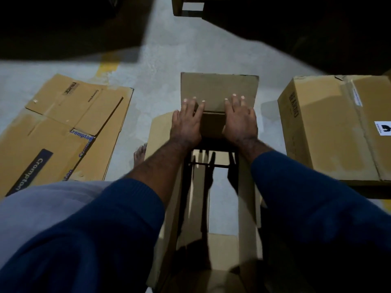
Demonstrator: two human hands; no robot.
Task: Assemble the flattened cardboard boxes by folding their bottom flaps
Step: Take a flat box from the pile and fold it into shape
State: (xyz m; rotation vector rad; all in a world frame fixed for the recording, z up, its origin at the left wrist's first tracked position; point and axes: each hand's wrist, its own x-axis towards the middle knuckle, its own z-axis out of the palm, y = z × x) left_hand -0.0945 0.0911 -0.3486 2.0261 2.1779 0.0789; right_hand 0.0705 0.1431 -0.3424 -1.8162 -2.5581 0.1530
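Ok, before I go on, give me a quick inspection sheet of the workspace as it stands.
Surface: grey concrete floor with a yellow paint mark.
Job's things: open box in the middle, floor visible through it; flattened boxes stacked to its left; closed box with a white label to its right.
Clutter: nothing seen.
Hands: left hand and right hand side by side, fingers straight, pressing on the open box's far flap.
Cables: nothing seen.
Surroundings: dark beyond the lit floor; another box at the top edge; a bare foot left of the open box.
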